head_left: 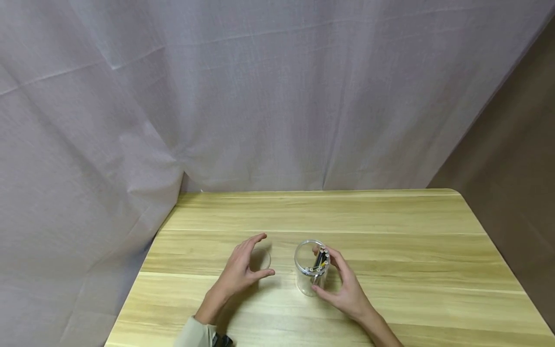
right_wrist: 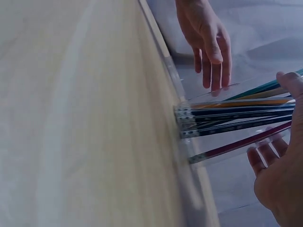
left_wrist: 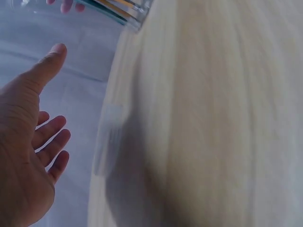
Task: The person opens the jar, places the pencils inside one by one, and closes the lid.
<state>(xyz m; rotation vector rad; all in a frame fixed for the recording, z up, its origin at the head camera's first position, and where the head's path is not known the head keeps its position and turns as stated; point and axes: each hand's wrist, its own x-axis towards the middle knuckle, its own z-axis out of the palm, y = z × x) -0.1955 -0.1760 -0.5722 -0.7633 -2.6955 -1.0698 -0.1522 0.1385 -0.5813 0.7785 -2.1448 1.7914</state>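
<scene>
A clear, cylindrical jar (head_left: 303, 279) stands on the table in the head view, with several pencils (head_left: 321, 260) leaning toward its right side. My right hand (head_left: 347, 291) grips the jar from the right, thumb at the near side and fingers round the back. In the right wrist view the pencils (right_wrist: 236, 113) show through the wall in black, orange, teal and dark red. My left hand (head_left: 237, 271) is to the left of the jar, thumb and fingers spread wide, holding nothing. Beside its palm a clear round lid (head_left: 261, 259) lies on the table, partly hidden by that hand.
The wooden table (head_left: 390, 241) has a back edge close to a grey curtain (head_left: 269, 106). More curtain (head_left: 130, 193) hangs along the left edge. A dark brown cloth (head_left: 511, 168) hangs at the right.
</scene>
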